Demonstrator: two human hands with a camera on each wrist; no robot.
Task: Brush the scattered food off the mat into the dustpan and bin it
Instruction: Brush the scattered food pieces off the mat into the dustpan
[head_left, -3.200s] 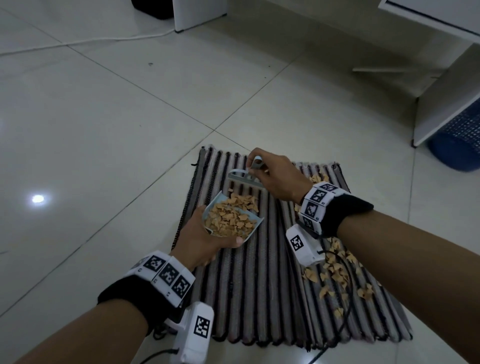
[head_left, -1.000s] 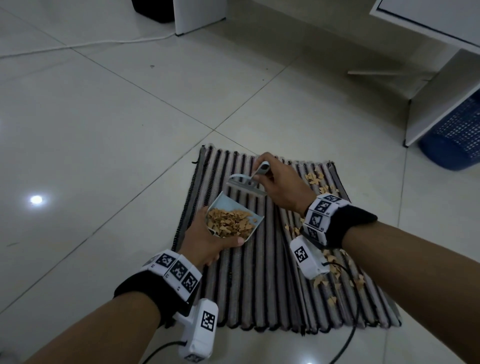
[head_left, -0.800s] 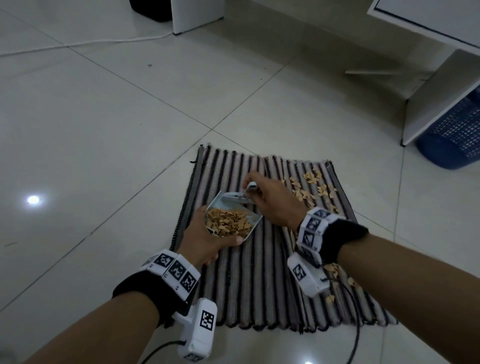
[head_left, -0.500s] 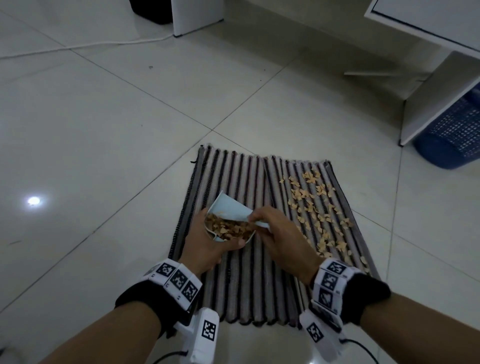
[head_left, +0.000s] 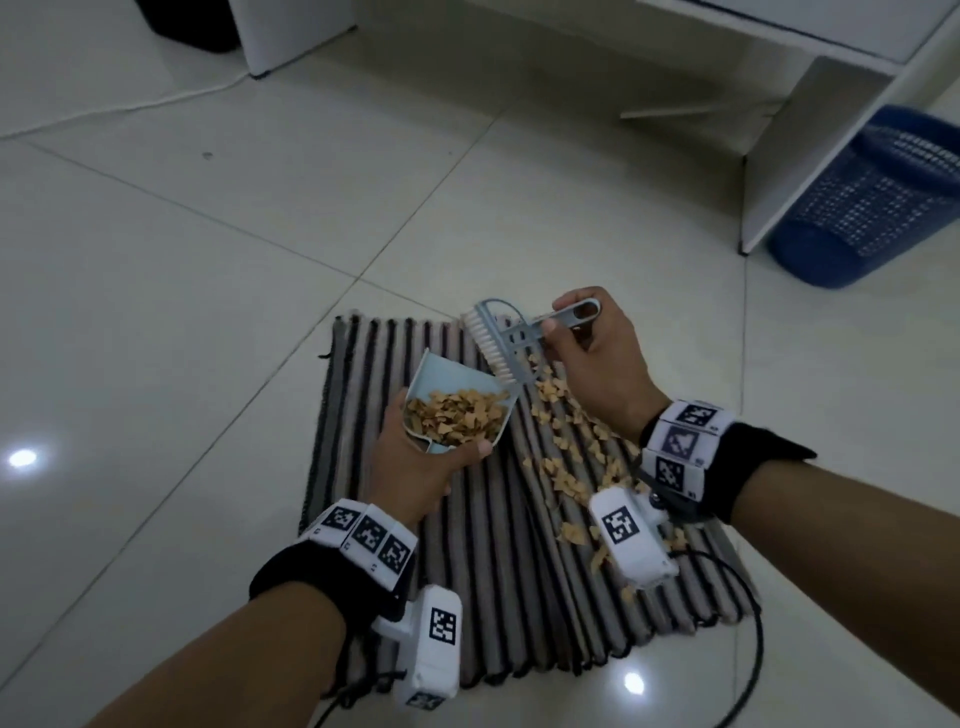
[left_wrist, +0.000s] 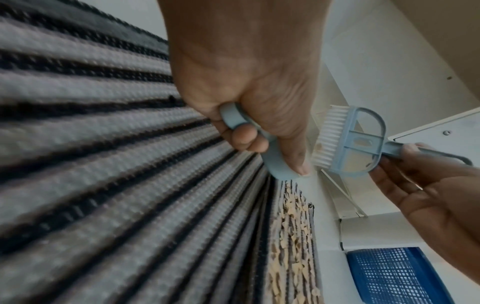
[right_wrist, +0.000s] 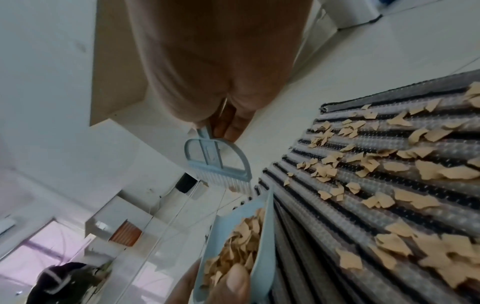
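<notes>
Just beyond the left hand (head_left: 415, 457), whose fingers (left_wrist: 244, 137) curl round the handle of the dustpan (head_left: 457, 400), the brush (head_left: 506, 343) is now lifted clear of the mat (head_left: 467, 571). A moment ago it was down at the pan's mouth; now the right hand (head_left: 597, 364) has swung it out to the far edge, fingers pinching its handle, bristles poised at the top of the strip of food (head_left: 566, 457) that lies under and beside that hand. The pan already carries a good heap. I judge another sweep is about to begin, so the bin (head_left: 872, 208), well away to the right, must wait.
</notes>
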